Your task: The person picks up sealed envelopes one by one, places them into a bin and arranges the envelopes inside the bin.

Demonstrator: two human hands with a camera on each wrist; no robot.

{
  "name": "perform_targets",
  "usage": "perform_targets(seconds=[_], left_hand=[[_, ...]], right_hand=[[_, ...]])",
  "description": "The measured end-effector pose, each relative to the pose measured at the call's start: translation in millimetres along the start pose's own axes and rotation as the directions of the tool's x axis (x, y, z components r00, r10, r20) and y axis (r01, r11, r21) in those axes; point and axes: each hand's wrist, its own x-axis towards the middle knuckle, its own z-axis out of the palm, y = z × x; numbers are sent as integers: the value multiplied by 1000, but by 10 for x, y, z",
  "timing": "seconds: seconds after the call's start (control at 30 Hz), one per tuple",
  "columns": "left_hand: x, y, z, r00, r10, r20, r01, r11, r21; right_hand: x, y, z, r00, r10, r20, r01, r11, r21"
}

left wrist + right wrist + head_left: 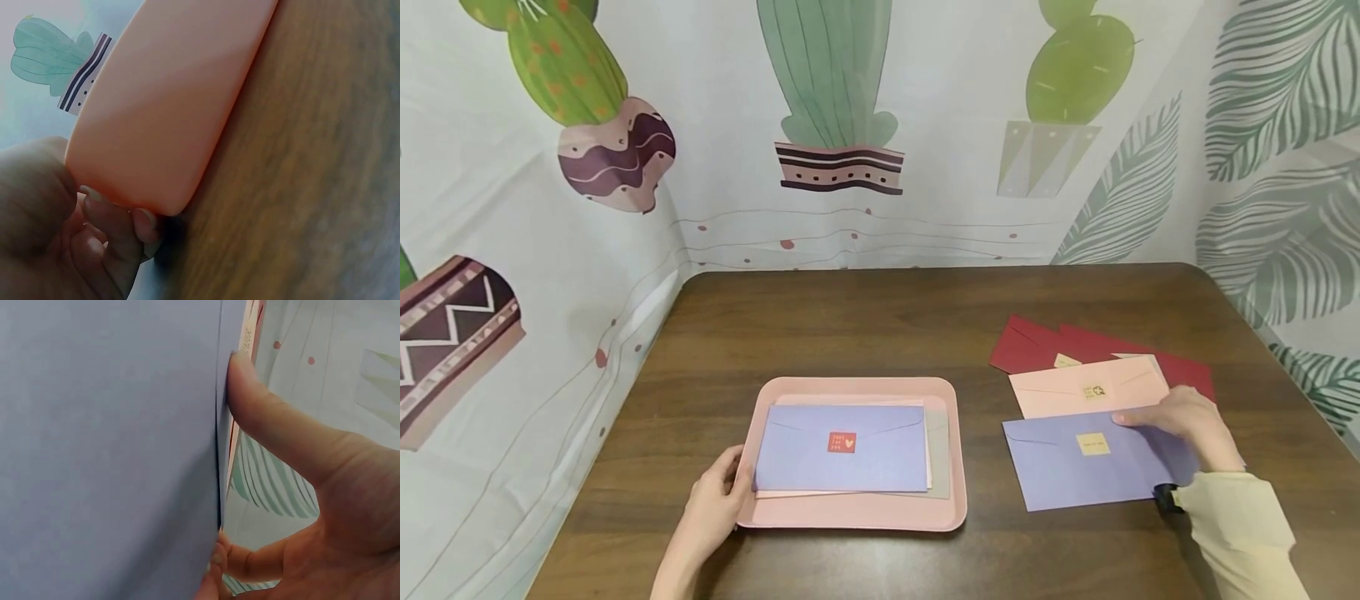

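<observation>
My left hand [711, 498] grips the left side of a pink tray [850, 518], its thumb at the rim and its fingers curled at the lower left corner. Inside the tray, a lavender envelope [801, 462] with a red heart sticker lies over a pink and a grey one. To the right, my right hand [1191, 421] holds another lavender envelope [1060, 479] with a cream sticker. Its thumb lies along the upper edge and the fingers bend at the right end, as the right wrist view shows. A pink envelope [1052, 392] lies just behind it.
Red envelopes [1026, 346] lie at the back of the right pile, partly covered by the pink one. The brown wooden table [850, 325] meets a cactus-print cloth [722, 167] at its far edge. A black band [1167, 498] circles my right wrist.
</observation>
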Motion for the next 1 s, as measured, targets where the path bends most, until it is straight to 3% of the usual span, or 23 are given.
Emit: perform_targets(seconds=[0.2, 0.43, 0.73, 1.0], left_hand=[[-4, -14, 1, 1000, -5, 0, 5, 1000, -3], [-5, -16, -3, 1000, -8, -3, 8, 1000, 0], [0, -14, 1, 1000, 6, -12, -6, 1000, -6], [-1, 9, 0, 1000, 16, -2, -16, 999, -33]], right_hand=[[4, -10, -31, 1000, 9, -25, -9, 1000, 22], [20, -8, -14, 1000, -29, 0, 29, 1000, 6], [-13, 19, -31, 996, -67, -51, 77, 971, 224], [33, 128, 15, 982, -188, -22, 186, 937, 294]])
